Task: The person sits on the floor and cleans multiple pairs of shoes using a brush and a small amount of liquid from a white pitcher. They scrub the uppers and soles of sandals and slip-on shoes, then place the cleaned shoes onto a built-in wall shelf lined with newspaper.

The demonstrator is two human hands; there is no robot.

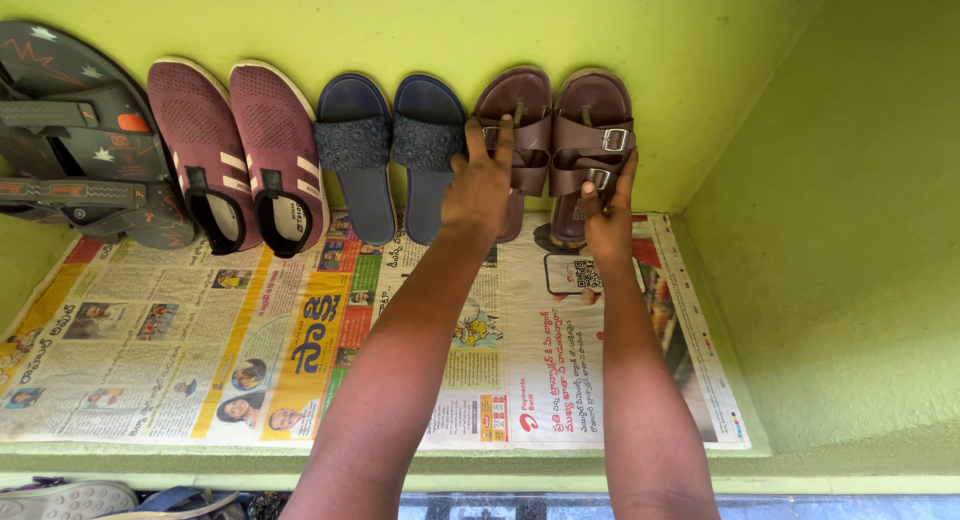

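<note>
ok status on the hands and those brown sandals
Left hand on left brown sandal, right hand gripping right brown sandal. Both sandals propped against the wall. Blue slides close alongside.

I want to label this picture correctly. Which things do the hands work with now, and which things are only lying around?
In hand:
- left hand on the left brown sandal
- right hand on the right brown sandal

Lying about:
- blue slides
- maroon slip-on shoes
- dark sandals at far left
- newspaper lining the shelf
</note>
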